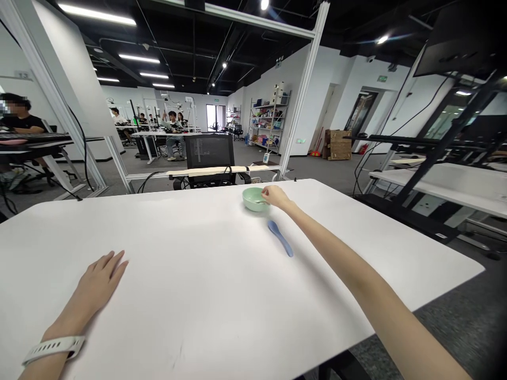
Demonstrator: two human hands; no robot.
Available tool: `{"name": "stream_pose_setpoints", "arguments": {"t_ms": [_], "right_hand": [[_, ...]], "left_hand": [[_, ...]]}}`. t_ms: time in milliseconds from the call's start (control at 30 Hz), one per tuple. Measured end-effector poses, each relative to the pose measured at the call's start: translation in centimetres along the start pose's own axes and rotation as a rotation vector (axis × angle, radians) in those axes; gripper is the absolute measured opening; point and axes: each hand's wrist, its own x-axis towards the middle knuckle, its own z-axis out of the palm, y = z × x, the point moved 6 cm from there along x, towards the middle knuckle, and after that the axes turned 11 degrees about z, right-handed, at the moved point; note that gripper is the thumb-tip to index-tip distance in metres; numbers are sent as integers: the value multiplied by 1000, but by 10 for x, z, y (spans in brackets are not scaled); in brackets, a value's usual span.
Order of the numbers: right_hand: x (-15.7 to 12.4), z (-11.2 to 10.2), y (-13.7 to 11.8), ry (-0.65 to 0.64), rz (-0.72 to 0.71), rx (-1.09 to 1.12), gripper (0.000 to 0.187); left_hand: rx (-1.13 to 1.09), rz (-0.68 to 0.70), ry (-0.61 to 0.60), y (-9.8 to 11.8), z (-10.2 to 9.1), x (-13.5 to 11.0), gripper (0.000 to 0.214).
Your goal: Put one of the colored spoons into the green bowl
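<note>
Resting on the white bench (178,295), nearer than the pale green bowl (249,202) and well to its left, the left hand (99,282) has its fingers loosely extended and holds nothing; a white wristband (55,347) circles that wrist. Just on the near side of the bowl lies a blue spoon (280,238), rounded end toward it. The bowl itself stands near the bench's far edge, the right hand (276,196) at its right rim, fingertips drawn together; whether they pinch the rim or something inside, I cannot tell. Held by one side only, the bowl could tip if raised; a push away might send it over the edge, and a pull nearer could strike the spoon, which stands in the way there. Beyond the bowl come a wooden strip (198,171) and a black mesh chair (209,152), then, farther and to its right, a wooden crate (338,145) and a loaded shelving rack (269,120).
</note>
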Motion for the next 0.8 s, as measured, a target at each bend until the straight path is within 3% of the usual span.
{"name": "stream_pose_setpoints", "arguments": {"t_ms": [100, 233, 333, 433, 500, 567, 667, 800], "right_hand": [[9, 11, -9, -100, 71, -64, 21], [16, 18, -12, -132, 85, -51, 11], [18, 11, -13, -102, 72, -21, 14], [4, -5, -17, 17, 55, 93, 21], [-20, -13, -21, 87, 26, 224, 24], [-55, -10, -28, 72, -14, 349, 25], [-115, 17, -44, -100, -83, 495, 22], [-177, 55, -63, -184, -135, 607, 12]], "left_hand": [[-12, -1, -33, 5, -5, -1, 79], [8, 7, -39, 7, -6, -2, 79], [16, 0, -23, 6, -4, -2, 78], [17, -13, -11, 5, -2, -3, 79], [12, -26, -12, 4, -2, -4, 79], [-2, -35, -20, 5, -2, -5, 80], [-25, -40, -20, 5, -1, -5, 79], [-22, -36, 0, 3, -1, -3, 79]]}}
